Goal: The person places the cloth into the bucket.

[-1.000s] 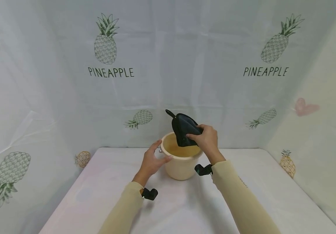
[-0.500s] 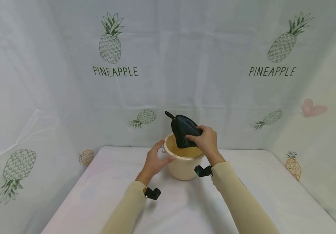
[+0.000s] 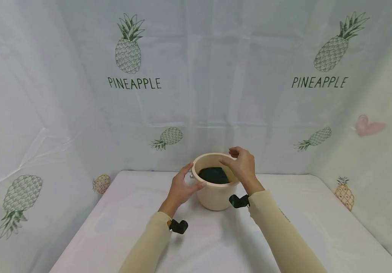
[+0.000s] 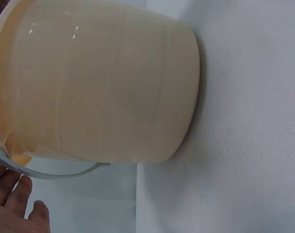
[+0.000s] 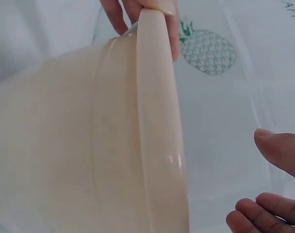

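The cream bucket (image 3: 214,197) stands upright, its grey handle (image 4: 50,174) hanging down the side in the left wrist view. A dark zip pouch (image 3: 214,175) lies inside it, partly hidden by the near rim. My left hand (image 3: 179,187) holds the bucket at its left rim, thumb on the near side and fingers farther round. In the right wrist view, part of that left hand (image 5: 142,14) shows at the rim. Over the right side of the opening is my right hand (image 3: 242,165), thumb and fingers apart with nothing between them.
A pale cloth covers the table (image 3: 131,212). Behind it hangs a white curtain (image 3: 213,94) printed with pineapples, which also closes in both sides. Each wrist wears a small black camera, one being the left camera (image 3: 179,226).
My right hand has let go of the dark pouch, which has dropped from above the rim down into the bucket. The left hand keeps its place on the rim.
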### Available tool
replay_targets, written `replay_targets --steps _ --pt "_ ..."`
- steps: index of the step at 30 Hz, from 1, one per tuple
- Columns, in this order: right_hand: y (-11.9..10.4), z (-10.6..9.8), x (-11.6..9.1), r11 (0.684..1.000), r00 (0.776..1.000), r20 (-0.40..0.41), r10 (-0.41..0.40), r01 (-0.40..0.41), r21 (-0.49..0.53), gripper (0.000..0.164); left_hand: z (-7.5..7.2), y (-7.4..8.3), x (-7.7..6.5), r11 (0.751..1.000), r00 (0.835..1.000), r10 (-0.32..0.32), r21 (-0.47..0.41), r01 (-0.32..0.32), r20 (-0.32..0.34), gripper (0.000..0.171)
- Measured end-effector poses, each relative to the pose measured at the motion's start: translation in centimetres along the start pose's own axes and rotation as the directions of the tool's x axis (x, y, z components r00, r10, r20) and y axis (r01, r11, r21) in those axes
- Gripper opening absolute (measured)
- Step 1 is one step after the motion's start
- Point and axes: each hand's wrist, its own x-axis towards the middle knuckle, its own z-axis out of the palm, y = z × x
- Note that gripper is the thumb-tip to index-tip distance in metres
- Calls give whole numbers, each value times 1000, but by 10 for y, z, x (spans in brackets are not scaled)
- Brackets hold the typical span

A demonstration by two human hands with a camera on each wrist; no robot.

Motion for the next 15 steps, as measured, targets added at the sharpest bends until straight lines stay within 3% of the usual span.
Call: replay_targets --steps 8,15 --pt "4 -3 -2 999 1000 9 5 -5 35 61 -1 2 -1 1000 1000 14 -5 -14 -1 93" --pt "7 -4 -4 999 1000 16 -5 4 41 58 -1 1 -1 1000 1000 -10 11 10 -6 93"
